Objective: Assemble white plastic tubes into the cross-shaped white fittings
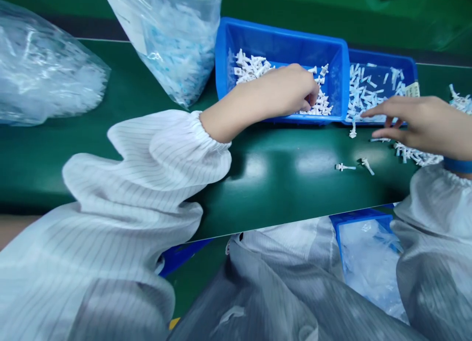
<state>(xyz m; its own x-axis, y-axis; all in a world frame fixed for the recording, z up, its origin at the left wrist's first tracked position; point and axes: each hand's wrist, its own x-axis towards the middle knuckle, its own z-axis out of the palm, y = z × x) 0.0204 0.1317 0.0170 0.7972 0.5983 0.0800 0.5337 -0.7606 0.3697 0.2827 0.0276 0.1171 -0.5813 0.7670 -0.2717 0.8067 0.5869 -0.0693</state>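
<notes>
My left hand (pixel 291 90) reaches into the larger blue bin (pixel 282 36), its curled fingertips down among small white plastic parts (pixel 252 67); whatever they pinch is too small to make out. Over the front edge of the second blue bin (pixel 383 58), which holds pale blue-and-white pieces (pixel 363 93), my right hand (pixel 416 120) hovers with thumb and fingers apart. One white part (pixel 353 129) lies just left of its fingertips. Two assembled pieces, one (pixel 345 167) and another (pixel 367 166), rest on the green surface nearer to me.
A clear bag of blue-white pieces (pixel 180 46) stands left of the bins, and another clear bag (pixel 47 71) lies at far left. A pile of parts (pixel 418 155) is under my right hand. Below the table edge sits a blue container with clear plastic (pixel 370 262).
</notes>
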